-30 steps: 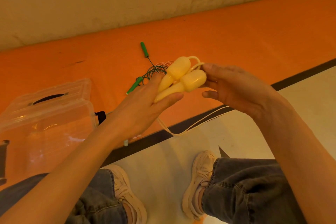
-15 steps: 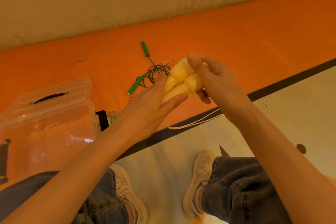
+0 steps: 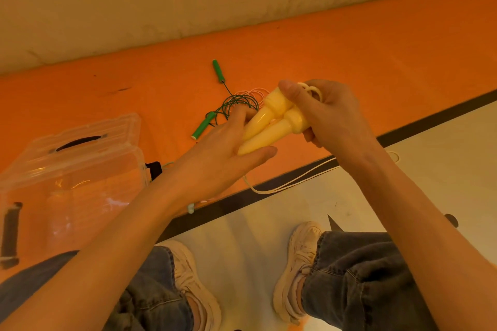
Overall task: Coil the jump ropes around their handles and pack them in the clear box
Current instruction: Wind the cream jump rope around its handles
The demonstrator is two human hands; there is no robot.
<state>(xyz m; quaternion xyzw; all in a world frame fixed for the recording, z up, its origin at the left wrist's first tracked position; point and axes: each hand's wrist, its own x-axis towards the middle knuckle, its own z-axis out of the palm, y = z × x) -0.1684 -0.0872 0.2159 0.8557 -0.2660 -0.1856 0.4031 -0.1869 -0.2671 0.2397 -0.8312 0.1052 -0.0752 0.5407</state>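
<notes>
Orange foam floor mat (image 3: 349, 56) against a beige wall, pale floor panel nearer the feet, dark strip between them. Held two pale yellow tapered plastic jump rope handles (image 3: 271, 122) side by side above the mat edge. Left hand (image 3: 223, 153) clamped around the narrow ends, thumb under, fingers over. Right hand (image 3: 325, 113) closed over the wide ends, thumb across the top, a loop of white cord (image 3: 289, 183) pinched at the fingers; rest of the cord hung below and trailed across the dark strip. Second rope, thin dark green cord with green stick handles (image 3: 218, 70), lay tangled on the mat just behind the hands, some pinkish-white cord mixed in. Clear plastic lidded box with black carry handle (image 3: 80, 164) sat at left on the mat, well apart from the yellow handles. Blue jeans and cream sneakers (image 3: 298, 263) at bottom.
</notes>
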